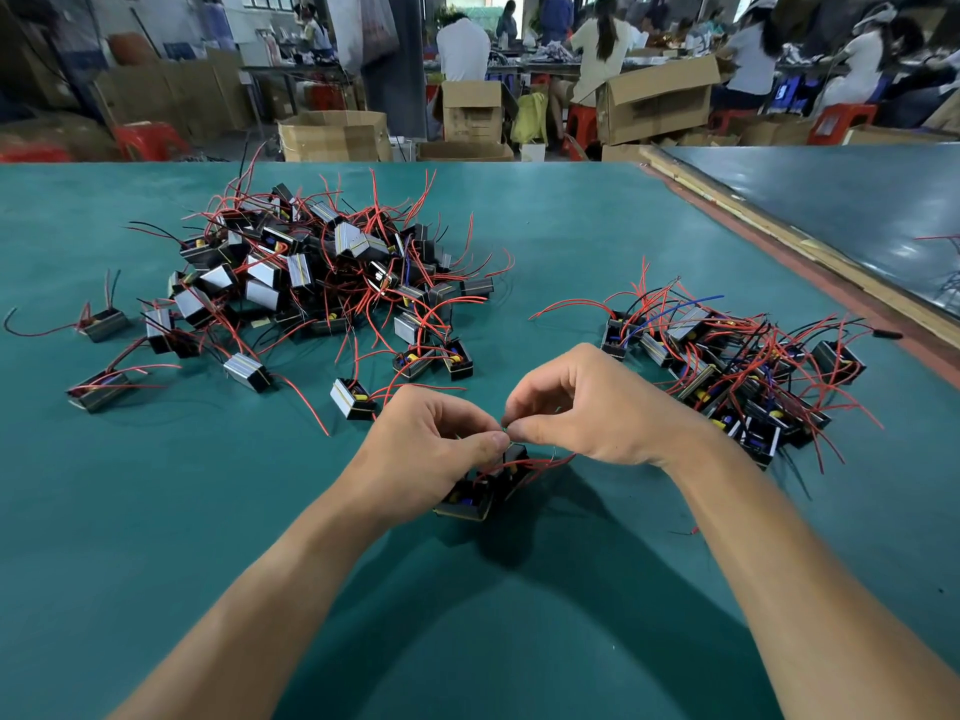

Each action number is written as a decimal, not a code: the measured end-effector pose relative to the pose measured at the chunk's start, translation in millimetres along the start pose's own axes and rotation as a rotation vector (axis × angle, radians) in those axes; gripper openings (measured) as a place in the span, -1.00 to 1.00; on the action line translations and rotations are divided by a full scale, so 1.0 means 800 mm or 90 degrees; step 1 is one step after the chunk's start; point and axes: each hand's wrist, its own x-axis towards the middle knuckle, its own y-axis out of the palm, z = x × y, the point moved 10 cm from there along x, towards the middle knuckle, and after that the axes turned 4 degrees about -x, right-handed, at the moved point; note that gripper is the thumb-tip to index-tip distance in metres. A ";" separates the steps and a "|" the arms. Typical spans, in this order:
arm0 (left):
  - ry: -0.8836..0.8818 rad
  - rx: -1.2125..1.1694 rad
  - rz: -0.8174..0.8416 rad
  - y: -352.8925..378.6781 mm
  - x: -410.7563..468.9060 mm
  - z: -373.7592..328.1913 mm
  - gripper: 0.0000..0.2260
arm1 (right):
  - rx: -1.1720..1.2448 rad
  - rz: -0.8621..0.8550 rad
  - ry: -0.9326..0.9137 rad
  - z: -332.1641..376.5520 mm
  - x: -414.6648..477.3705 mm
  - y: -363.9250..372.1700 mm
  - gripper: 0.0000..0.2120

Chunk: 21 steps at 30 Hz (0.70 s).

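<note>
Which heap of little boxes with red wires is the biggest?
The left heap, piled high and spread wide on the green table. The right heap, beside the right hand, is smaller and flatter.

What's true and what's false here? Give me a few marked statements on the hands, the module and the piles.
1. The left hand and right hand both pinch wire ends above a black module. True.
2. The larger pile lies on the person's right. False: it lies left; the smaller pile lies right.
3. The table mat is white. False: it is green.
4. The module sits partly under the left hand. True.
</note>
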 end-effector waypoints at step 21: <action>0.294 0.360 0.002 0.020 -0.024 -0.062 -0.89 | 0.053 0.233 0.109 -0.019 -0.023 0.035 -0.84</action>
